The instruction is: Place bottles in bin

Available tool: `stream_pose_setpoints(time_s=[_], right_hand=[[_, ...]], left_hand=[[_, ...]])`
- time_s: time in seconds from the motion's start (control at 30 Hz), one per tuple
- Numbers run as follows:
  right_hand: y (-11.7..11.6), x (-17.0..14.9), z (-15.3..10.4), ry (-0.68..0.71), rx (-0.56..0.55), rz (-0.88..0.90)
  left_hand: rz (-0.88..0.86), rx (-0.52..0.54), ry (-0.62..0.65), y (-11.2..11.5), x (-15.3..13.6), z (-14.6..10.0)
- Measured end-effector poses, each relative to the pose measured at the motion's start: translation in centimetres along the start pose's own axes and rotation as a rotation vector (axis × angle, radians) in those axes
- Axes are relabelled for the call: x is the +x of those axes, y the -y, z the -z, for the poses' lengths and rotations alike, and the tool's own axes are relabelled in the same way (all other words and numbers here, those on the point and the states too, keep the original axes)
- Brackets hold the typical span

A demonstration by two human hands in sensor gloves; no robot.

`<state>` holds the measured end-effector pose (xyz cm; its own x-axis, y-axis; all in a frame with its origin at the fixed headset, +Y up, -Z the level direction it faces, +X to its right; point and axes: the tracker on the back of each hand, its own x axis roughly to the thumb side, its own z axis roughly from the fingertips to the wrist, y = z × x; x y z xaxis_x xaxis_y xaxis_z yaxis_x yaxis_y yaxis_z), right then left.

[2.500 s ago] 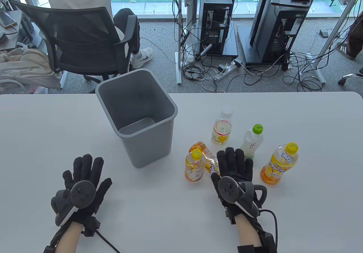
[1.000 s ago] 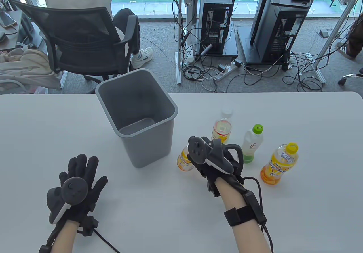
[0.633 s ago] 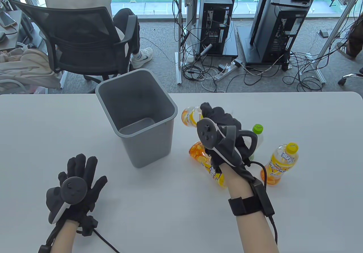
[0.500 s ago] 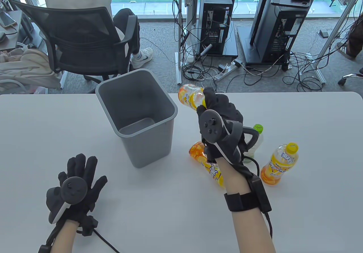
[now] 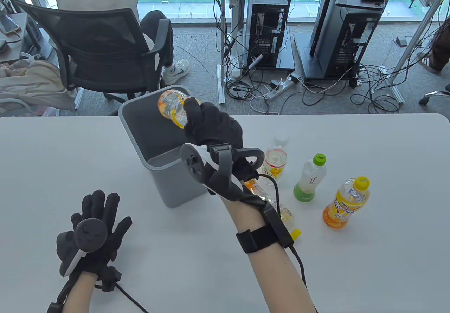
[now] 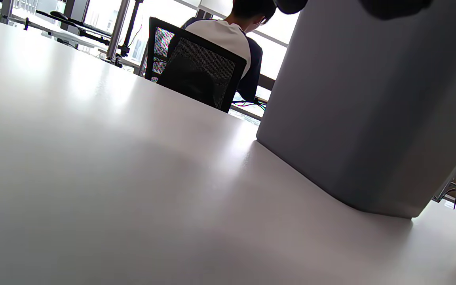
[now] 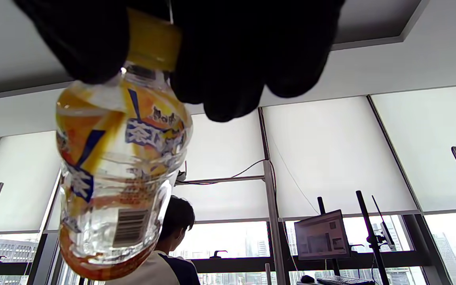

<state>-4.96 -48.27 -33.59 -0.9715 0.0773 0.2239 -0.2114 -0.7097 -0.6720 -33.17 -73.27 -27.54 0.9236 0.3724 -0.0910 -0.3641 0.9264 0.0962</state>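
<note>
Right hand point(image 5: 214, 125) grips a small orange bottle point(image 5: 173, 107) by its capped end, over the gray bin point(image 5: 165, 165); no bottle visible inside yet. Four bottles wait on the table point(image 5: 369, 256) right of the bin: one lying point(image 5: 281, 210), three upright. Left hand point(image 5: 96, 228) rests spread flat, holding nothing.

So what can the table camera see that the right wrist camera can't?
Only the table view shows the gray bin, the left hand lying flat on the table, and four more bottles: three standing, one lying on its side. Only the right wrist view shows the held bottle's yellow cap, its barcode, and a monitor by the windows. Both show the right hand gripping the orange bottle near its top.
</note>
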Motion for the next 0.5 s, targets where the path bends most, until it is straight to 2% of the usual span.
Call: stream_pose_setpoints(time_s=[0.1,0.37,0.5], right_hand=[[-1.2,1.1,-0.2,0.013,0.013,-0.014],[-5.2,1.5,-0.8,0.014,0.156,-0.063],[-5.3,0.2,-1.6,0.001,0.158,-0.031]], left_hand=[[-0.003,0.000,-0.002,0.0,0.0,0.0],[-0.017,-0.001,-0.013,-0.1,-0.2,0.1],[-0.018,-0.003,-0.015,-0.1,-0.3,0.1]])
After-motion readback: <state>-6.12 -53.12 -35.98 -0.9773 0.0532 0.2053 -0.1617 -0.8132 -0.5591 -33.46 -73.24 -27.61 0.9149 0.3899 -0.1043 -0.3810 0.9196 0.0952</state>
